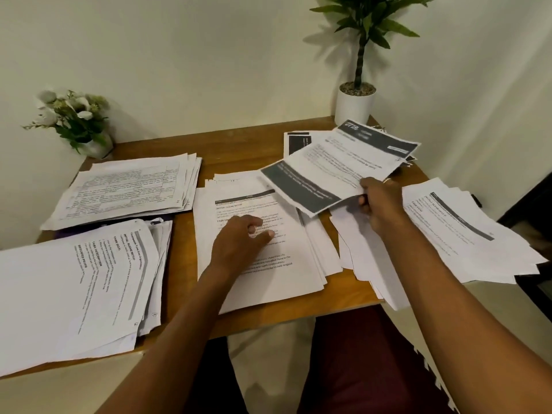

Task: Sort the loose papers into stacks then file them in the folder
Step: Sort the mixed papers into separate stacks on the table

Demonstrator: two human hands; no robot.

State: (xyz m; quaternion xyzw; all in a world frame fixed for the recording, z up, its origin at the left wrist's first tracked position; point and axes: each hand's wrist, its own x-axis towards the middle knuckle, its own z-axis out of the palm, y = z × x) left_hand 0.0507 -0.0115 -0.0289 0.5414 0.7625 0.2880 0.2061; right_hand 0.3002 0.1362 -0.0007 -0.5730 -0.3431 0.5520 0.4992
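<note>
Paper sorting in progress on a wooden table (239, 150), head view. The right hand (378, 201) grips several dark-banner sheets (337, 168) by their near edge and holds them fanned in the air above the table's right half. The left hand (239, 237) rests on the centre stack (257, 264), fingers loosely bent, with no sheet visibly pinched. The hands are apart. Sorted papers lie in a far-left stack (125, 186) of tabled pages, a near-left stack (74, 282), a small far stack (295, 141) with dark headers, and a loose right pile (466, 231). A purple edge (64, 234) shows between the two left stacks; it is possibly the folder, though that cannot be confirmed. A potted plant (355, 100) and a flower arrangement (74, 121) occupy the far corners. Judged stage: stacking, with filing not begun. Risks: the held sheets are gripped along one edge only and splay apart, so one may slip out or land on the wrong stack. The right pile and the near-left stack both overhang the table edge, and a brush of a forearm could send pages to the floor. The stacks lie close together and ragged, so neighbouring categories may mingle
</note>
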